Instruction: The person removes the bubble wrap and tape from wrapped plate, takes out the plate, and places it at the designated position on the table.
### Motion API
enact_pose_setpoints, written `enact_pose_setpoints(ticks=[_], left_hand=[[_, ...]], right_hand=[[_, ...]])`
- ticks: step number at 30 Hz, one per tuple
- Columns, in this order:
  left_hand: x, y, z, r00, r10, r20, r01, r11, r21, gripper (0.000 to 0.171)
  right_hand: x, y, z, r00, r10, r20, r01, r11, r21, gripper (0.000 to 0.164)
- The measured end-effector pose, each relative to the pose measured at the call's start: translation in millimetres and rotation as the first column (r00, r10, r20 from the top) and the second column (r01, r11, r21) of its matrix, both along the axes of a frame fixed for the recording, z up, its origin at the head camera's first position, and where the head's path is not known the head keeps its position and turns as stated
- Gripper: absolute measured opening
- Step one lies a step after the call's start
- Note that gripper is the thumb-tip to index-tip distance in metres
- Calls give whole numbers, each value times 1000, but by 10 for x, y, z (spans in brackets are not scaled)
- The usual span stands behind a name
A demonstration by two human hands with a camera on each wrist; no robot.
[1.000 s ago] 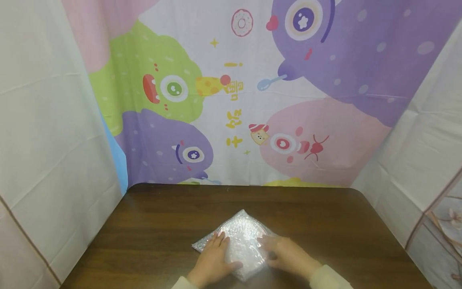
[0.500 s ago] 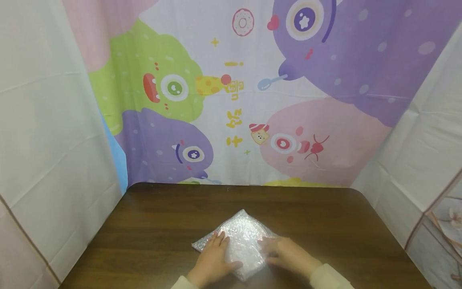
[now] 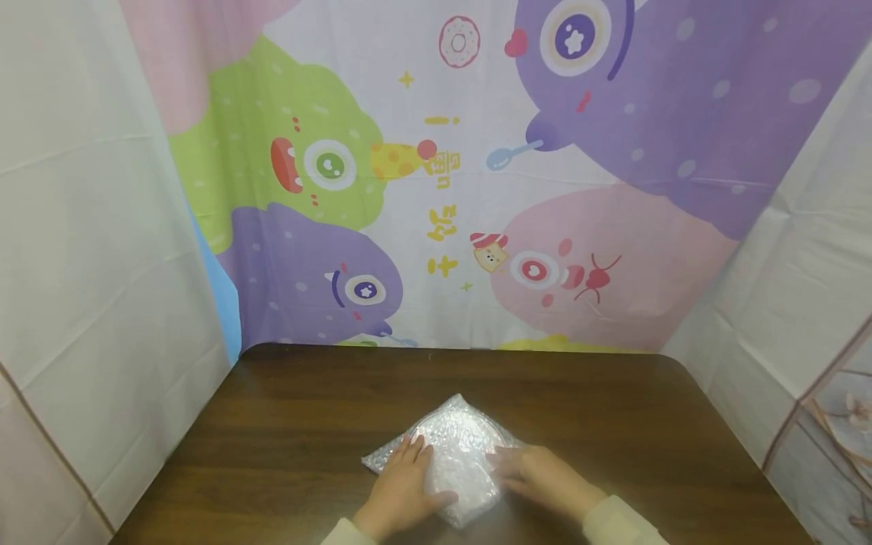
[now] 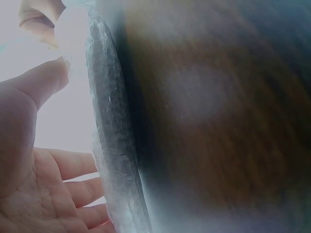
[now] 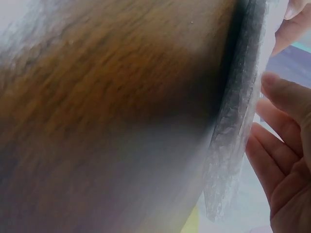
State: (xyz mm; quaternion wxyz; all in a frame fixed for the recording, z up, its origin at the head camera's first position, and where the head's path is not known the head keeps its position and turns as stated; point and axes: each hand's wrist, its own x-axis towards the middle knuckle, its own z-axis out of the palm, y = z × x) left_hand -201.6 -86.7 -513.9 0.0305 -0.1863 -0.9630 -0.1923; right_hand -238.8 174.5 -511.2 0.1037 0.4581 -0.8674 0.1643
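Observation:
A flat package in clear bubble wrap (image 3: pixel 459 454) lies on the dark wooden table, one corner pointing to the far side. A round outline shows through the wrap; what is inside is hidden. My left hand (image 3: pixel 402 484) rests on its left part, fingers spread and thumb out over the near part. My right hand (image 3: pixel 541 478) touches the right part with its fingertips, the fingers fairly straight. In the left wrist view, the fingers (image 4: pixel 80 167) reach flat to the face of the wrapped package (image 4: pixel 114 116). The right wrist view shows fingertips and thumb (image 5: pixel 269 80) against the wrap (image 5: pixel 235 111).
The brown wood-grain table (image 3: pixel 286 424) stretches out around the package. Behind its far edge hangs a cloth (image 3: pixel 436 318) printed with cartoon monsters. Pale cloth drapes (image 3: pixel 88 265) close off the left side, and another pale drape (image 3: pixel 756 356) hangs on the right.
The right thumb has drawn in slightly toward the fingers. The package and the left hand stay in place.

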Motion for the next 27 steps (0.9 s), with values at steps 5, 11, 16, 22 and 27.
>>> enact_pose_setpoints(ticks=[5, 11, 16, 22, 27], left_hand=[[-9, -1, -17, 1000, -1, -4, 1, 1000, -7, 87], [-10, -2, -12, 1000, -3, -16, 3, 1000, -11, 86], [-9, 0, 1, 1000, -2, -18, 1, 1000, -15, 86], [5, 3, 15, 1000, 0, -20, 0, 1000, -12, 85], [9, 7, 18, 1000, 0, -23, 0, 1000, -13, 85]], right_hand=[[20, -43, -19, 992, -46, -114, 46, 999, -6, 18], [39, -131, -56, 980, -135, -149, 132, 991, -27, 16], [51, -187, -79, 976, -191, -108, 190, 982, -20, 14], [61, -260, -111, 971, -204, -122, 201, 979, -34, 20], [63, -304, -128, 965, -206, -161, 204, 979, -26, 22]])
